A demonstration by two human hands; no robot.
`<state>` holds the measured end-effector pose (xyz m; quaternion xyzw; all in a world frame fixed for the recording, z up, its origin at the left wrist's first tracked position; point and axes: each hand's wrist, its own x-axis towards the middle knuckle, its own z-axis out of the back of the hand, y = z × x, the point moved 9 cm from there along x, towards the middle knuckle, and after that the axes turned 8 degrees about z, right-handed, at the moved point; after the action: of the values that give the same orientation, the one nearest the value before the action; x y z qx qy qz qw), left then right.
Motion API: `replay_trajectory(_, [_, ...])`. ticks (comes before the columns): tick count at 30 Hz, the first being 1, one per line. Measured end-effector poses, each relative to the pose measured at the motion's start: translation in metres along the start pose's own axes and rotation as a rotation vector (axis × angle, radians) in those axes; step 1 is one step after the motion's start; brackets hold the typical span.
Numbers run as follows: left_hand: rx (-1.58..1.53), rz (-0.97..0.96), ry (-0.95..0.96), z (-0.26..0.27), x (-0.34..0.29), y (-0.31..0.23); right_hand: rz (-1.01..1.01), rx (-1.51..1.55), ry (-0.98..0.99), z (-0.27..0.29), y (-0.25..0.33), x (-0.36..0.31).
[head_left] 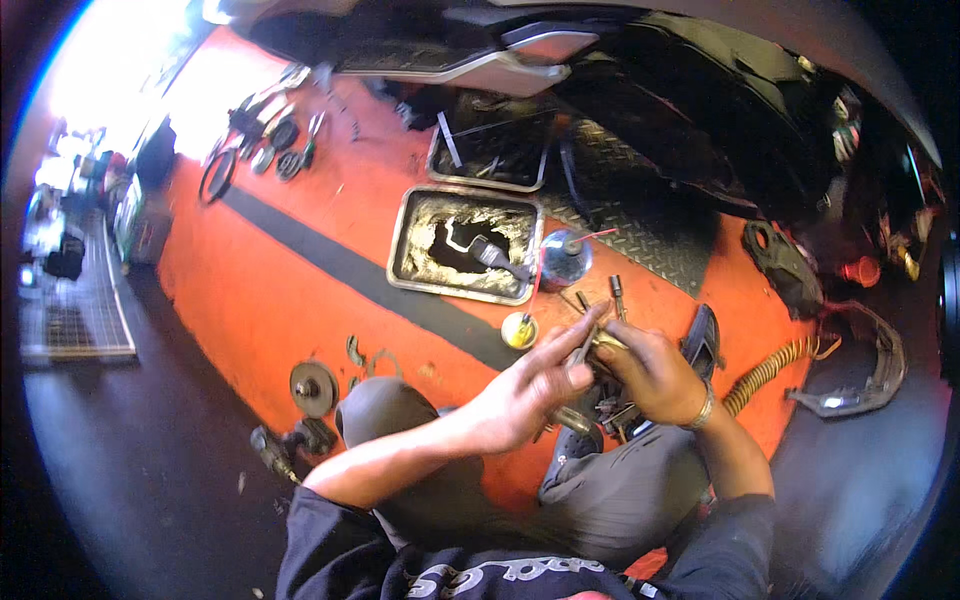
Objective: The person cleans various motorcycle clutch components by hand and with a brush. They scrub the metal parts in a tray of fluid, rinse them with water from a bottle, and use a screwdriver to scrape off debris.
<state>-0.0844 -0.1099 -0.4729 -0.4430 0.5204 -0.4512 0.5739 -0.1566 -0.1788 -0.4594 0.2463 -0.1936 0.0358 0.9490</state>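
Note:
My left hand and my right hand meet in front of my knees. In my right hand, fingers curl round a small brass-coloured metal part. The long fingers of my left hand lie close together against it, thumb bent in; a thin grey metal piece shows there, too hidden to name. Just beyond stand sockets. Below the hands, a cylindrical metal piece and a jumble of dark tools are partly covered by my wrists. Near my left fingertips is a small yellow-and-white pot.
Ahead lies a metal pan with a black-handled brush in it. Beside it stands a clear bottle with a red tube. A vehicle overhangs the far side. A coil spring lies right; a power tool and a disc left.

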Motion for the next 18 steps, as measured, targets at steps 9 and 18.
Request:
replay_trajectory(9, [-0.089,-0.178,-0.13,-0.011,-0.05,0.015,-0.468,0.467,0.066,-0.023,0.013,-0.033])
replay_trajectory(18, [-0.016,-0.175,-0.111,-0.038,-0.047,-0.002,-0.03,-0.113,0.008,0.018,0.046,-0.03])
